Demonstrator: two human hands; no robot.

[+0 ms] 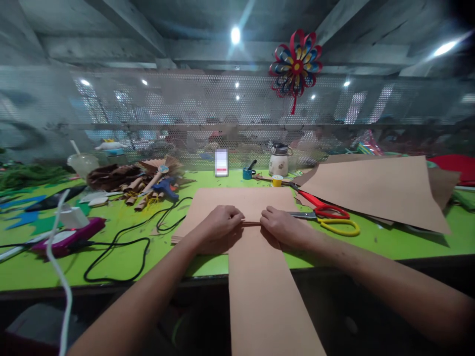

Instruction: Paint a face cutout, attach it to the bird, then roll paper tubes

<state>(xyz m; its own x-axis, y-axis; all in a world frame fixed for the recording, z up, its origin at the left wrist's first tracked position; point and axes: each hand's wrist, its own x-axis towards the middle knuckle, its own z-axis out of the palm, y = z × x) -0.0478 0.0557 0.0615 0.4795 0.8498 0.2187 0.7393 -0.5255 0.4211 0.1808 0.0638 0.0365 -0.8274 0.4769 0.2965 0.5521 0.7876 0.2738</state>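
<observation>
A long strip of brown kraft paper point(265, 287) runs from the green table point(111, 267) toward me and hangs over its front edge. Its far end is folded into narrow pleats under my fingers. My left hand point(218, 222) is closed, pinching the left side of the fold. My right hand point(282, 225) is closed on the right side of the same fold. A wider brown sheet point(241, 200) lies flat beneath, just beyond my hands.
Red-handled scissors point(322, 205) and yellow-handled scissors point(334, 225) lie right of my right hand. A large brown sheet point(382, 190) curls up at right. Black cable point(122, 247), a blue glue gun point(165, 187), paper fans and scraps sit left. A phone point(221, 162), jar and pinwheel point(296, 64) stand behind.
</observation>
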